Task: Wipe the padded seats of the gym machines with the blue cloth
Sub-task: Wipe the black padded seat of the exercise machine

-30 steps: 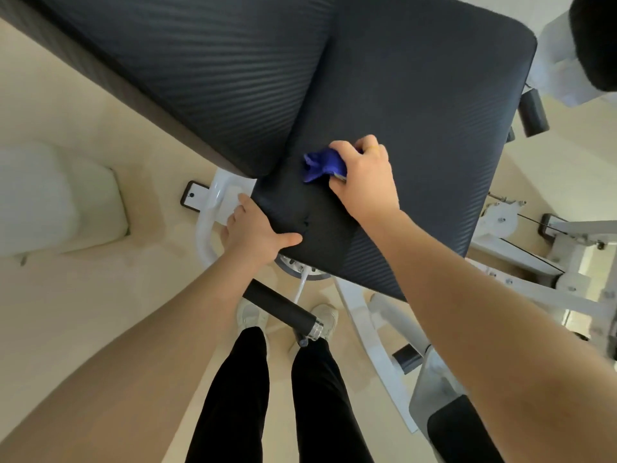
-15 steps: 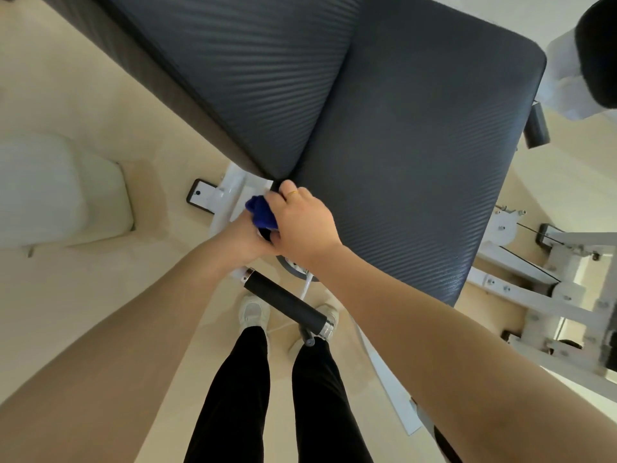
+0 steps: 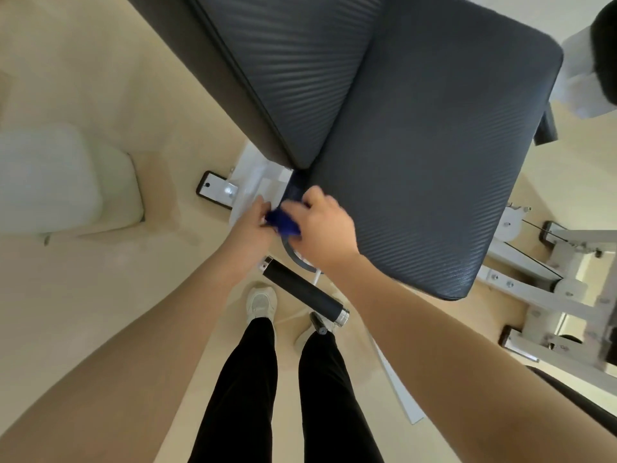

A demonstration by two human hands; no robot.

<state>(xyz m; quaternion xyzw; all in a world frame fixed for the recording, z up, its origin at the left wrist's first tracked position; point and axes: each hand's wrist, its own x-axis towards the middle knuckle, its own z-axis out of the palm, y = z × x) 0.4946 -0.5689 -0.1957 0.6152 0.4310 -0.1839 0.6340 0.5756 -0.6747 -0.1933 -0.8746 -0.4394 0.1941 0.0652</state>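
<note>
Blue cloth (image 3: 283, 223) bunched between two hands at seat (image 3: 434, 168) corner.
Gripped by right hand (image 3: 322, 228) and left hand (image 3: 252, 222), fingers curled.

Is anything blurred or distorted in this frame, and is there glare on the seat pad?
Head view: the hands, left and right, and the blue cloth between them are motion-smeared; strong wide-angle bending stretches the forearms at the lower corners; the seat pad carries only a soft sheen on its ribbed texture, with no hard glare; lighting is even.
</note>
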